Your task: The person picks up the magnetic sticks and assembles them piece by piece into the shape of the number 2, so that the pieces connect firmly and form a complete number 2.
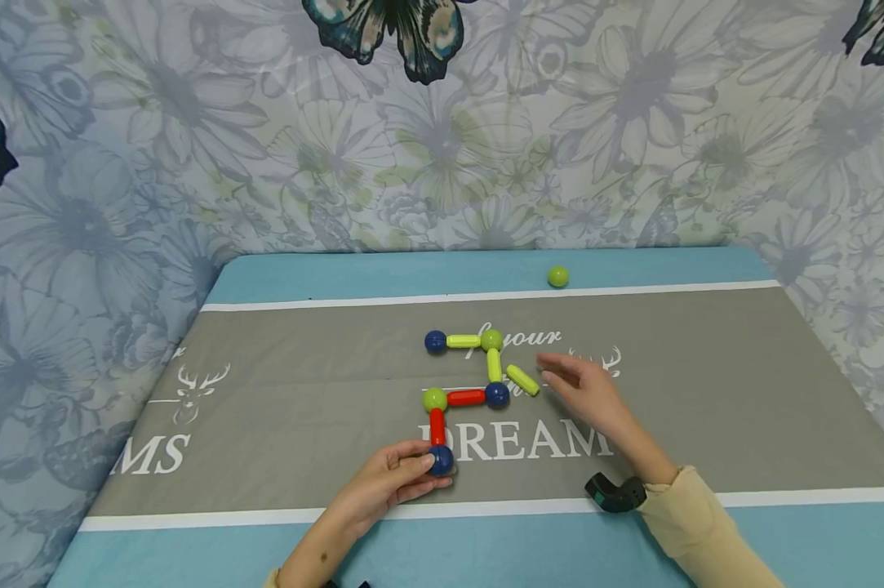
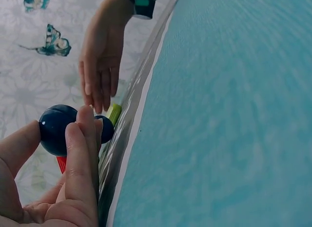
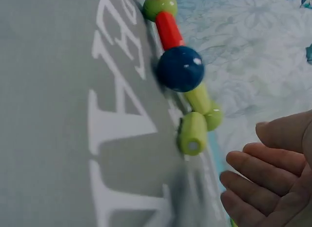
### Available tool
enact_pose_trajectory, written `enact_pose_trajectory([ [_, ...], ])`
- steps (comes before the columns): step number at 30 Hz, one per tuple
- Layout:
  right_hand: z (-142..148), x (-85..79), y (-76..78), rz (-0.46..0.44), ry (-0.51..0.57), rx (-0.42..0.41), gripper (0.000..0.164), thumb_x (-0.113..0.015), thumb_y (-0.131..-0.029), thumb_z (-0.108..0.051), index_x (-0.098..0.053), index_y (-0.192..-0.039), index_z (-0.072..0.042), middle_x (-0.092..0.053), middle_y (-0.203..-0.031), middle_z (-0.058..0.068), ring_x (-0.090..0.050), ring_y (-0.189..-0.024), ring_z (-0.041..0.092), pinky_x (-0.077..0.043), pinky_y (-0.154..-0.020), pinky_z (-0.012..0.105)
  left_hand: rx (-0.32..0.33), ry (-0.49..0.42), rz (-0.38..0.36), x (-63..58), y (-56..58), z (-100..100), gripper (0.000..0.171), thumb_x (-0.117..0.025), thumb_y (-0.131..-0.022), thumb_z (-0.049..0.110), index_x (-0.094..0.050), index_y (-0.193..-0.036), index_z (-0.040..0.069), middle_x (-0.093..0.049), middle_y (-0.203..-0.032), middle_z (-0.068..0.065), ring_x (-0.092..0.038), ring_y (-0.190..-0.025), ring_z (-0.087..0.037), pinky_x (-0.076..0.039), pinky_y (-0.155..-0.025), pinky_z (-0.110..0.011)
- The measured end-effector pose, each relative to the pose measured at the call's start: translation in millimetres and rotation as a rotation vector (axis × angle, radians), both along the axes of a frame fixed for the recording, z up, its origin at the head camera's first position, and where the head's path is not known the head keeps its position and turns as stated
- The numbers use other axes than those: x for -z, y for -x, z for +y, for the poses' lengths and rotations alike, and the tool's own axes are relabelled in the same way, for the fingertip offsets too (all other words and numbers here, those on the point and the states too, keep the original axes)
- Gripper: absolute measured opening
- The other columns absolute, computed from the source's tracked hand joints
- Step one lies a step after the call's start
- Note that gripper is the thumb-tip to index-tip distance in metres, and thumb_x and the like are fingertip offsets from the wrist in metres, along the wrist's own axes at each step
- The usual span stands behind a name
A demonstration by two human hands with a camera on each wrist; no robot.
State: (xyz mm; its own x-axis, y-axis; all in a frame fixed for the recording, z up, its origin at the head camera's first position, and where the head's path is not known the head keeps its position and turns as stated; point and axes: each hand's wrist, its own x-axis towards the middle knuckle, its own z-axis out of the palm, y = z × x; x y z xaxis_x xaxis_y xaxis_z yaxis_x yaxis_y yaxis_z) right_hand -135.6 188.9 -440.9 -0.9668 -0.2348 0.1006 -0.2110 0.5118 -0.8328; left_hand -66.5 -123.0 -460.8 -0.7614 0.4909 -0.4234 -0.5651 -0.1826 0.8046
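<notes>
My left hand (image 1: pixel 397 478) pinches a dark blue ball (image 2: pixel 54 132) between thumb and fingers at the near end of a zigzag chain of balls and rods. From that ball a red rod (image 1: pixel 437 426) leads up to a green ball (image 1: pixel 434 399). Another red rod (image 1: pixel 466 398) joins it to a middle blue ball (image 1: pixel 497 396). Yellow-green rods (image 1: pixel 494 365) continue through a second green ball (image 1: pixel 491 340) to a blue ball (image 1: pixel 436 341) at the far end. Just right of the middle ball lies a slanted yellow-green rod (image 3: pixel 193 134). My right hand (image 1: pixel 584 396), holding nothing, hovers beside it with fingers extended.
A separate green ball (image 1: pixel 557 277) sits on the blue strip at the table's back. Grey cloth (image 1: pixel 302 408) with white lettering covers the middle of the table. A black device (image 1: pixel 615 493) is worn at the right wrist. Behind stands a flower-patterned wall (image 1: pixel 442 147).
</notes>
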Motion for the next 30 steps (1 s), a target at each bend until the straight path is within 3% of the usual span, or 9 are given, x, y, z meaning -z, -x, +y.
enact_pose_trajectory([
  [6, -2, 21.4, 7.2, 0.018, -0.069, -0.046, 0.043, -0.067, -0.087, -0.01, -0.056, -0.127, 0.002, -0.057, -0.125, 0.016, -0.051, -0.116, 0.032, -0.04, -0.094, 0.045, 0.006, -0.012, -0.004, 2.6, 0.0, 1, 0.05, -0.058, -0.093, 0.012, -0.039, -0.129, -0.016, -0.059, -0.114, -0.019, -0.064, -0.097, -0.027, -0.048, -0.084, -0.03],
  [11, -4, 27.5, 7.4, 0.037, -0.072, -0.071, 0.049, -0.073, -0.082, -0.011, -0.057, -0.128, -0.001, -0.052, -0.13, 0.016, -0.042, -0.124, 0.033, -0.034, -0.099, 0.049, 0.011, -0.017, -0.01, 3.1, 0.5, 1, 0.049, -0.058, -0.094, 0.012, -0.04, -0.129, -0.015, -0.06, -0.114, -0.02, -0.063, -0.097, -0.026, -0.048, -0.084, -0.029],
  [22, -8, 38.2, 8.9, 0.099, -0.089, 0.038, 0.038, -0.072, -0.081, -0.003, -0.065, -0.118, -0.006, -0.056, -0.125, 0.013, -0.05, -0.117, 0.03, -0.04, -0.094, 0.048, 0.016, -0.032, 0.005, 1.2, 0.4, 0, 0.044, -0.059, -0.094, 0.012, -0.043, -0.126, -0.014, -0.06, -0.113, -0.019, -0.064, -0.097, -0.026, -0.048, -0.083, -0.028],
  [30, -9, 38.9, 9.2, 0.146, -0.052, 0.044, 0.035, -0.07, -0.082, 0.0, -0.066, -0.116, -0.003, -0.059, -0.121, 0.013, -0.053, -0.114, 0.029, -0.042, -0.092, 0.047, 0.007, -0.025, -0.004, 1.7, 0.8, -1, 0.044, -0.057, -0.094, 0.011, -0.042, -0.127, -0.015, -0.06, -0.113, -0.02, -0.064, -0.097, -0.025, -0.048, -0.082, -0.027],
])
